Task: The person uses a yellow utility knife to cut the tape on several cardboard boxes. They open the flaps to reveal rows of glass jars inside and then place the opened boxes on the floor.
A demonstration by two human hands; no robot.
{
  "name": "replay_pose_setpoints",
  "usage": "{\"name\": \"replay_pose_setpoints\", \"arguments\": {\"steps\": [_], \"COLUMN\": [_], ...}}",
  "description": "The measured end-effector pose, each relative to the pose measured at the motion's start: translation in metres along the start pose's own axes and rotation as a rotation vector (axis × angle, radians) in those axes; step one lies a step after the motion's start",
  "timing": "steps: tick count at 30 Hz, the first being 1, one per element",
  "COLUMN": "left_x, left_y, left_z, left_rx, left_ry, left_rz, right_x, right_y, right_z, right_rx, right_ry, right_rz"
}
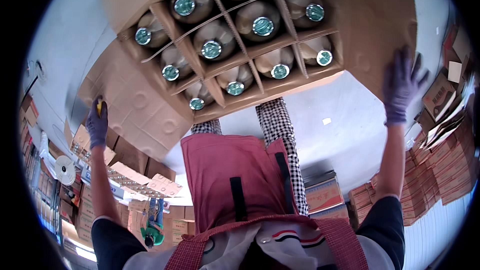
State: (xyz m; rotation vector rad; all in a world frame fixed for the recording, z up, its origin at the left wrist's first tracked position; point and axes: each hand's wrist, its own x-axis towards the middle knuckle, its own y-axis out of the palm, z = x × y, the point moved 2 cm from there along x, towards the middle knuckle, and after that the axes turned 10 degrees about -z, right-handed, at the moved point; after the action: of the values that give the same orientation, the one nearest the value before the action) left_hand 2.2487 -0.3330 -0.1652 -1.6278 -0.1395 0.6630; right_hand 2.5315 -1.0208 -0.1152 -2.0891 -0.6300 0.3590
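Note:
An opened cardboard carton stands before me, filled with several clear glass bottles with greenish round tops. Crossed cardboard dividers keep the bottles in separate cells. My left hand, in a purple-grey glove, is closed around a small yellow object, mostly hidden by the fingers. It is at the outer edge of the folded-out left flap. My right hand, gloved alike and slightly blurred, has its fingers spread at the edge of the right flap; whether it touches is unclear.
Stacked cartons and leaning flattened cardboard line the right side. Behind at lower left are a person in green, a white round fan-like thing and more boxes. A blue-and-red box stands on the pale floor.

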Motion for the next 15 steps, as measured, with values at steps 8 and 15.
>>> {"name": "replay_pose_setpoints", "arguments": {"steps": [8,15], "left_x": [-0.034,-0.077], "left_y": [0.247,0.225], "left_z": [-0.079,-0.124], "left_rx": [-1.544,-1.249], "left_ry": [-0.794,-0.911], "left_rz": [0.099,-0.451], "right_x": [-0.019,-0.098], "right_y": [0.164,0.179], "right_z": [0.033,0.153], "right_rx": [0.887,1.199], "right_ry": [0.551,0.808], "right_rz": [0.041,0.116]}}
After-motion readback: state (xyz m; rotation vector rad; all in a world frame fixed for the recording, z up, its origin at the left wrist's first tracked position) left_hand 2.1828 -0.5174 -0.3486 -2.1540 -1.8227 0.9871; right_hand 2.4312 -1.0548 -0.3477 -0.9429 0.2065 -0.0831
